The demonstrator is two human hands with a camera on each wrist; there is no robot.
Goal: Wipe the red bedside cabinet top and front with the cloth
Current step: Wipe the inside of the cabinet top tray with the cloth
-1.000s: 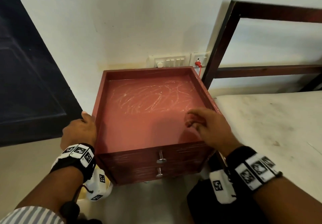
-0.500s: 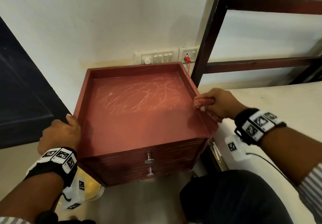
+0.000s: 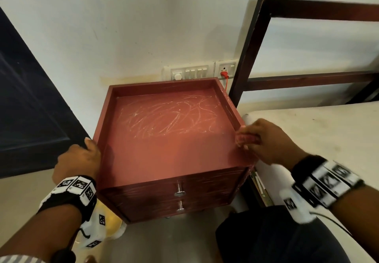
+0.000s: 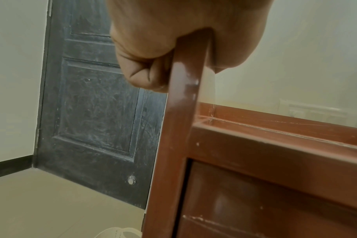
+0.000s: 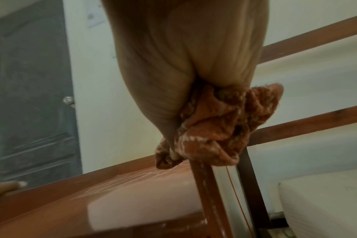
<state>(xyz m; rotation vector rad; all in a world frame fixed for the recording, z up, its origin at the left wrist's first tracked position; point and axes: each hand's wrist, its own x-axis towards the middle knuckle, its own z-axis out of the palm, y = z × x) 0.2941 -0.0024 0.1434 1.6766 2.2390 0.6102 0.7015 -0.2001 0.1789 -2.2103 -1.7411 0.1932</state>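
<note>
The red bedside cabinet (image 3: pixel 170 152) stands against the wall, its recessed top marked with pale scribbles (image 3: pixel 170 117). It has a raised rim and two drawer knobs (image 3: pixel 180 193) on the front. My left hand (image 3: pixel 82 158) grips the left rim (image 4: pixel 183 83), fingers curled on the outer side and thumb on the inner. My right hand (image 3: pixel 264 139) holds a bunched red patterned cloth (image 3: pixel 247 138) on the right rim. In the right wrist view the cloth (image 5: pixel 218 128) sits over that rim (image 5: pixel 202 182).
A white mattress (image 3: pixel 320 139) lies close on the right, with a dark bed frame (image 3: pixel 246 51) behind. A switch panel (image 3: pixel 188 73) and an orange plug (image 3: pixel 224 74) are on the wall. A dark door (image 3: pixel 26 109) stands left. A yellowish object (image 3: pixel 110 221) lies on the floor.
My right hand left the cabinet top and took the cloth to the right rim, then slid nearer along it. The left hand stays on the left rim.
</note>
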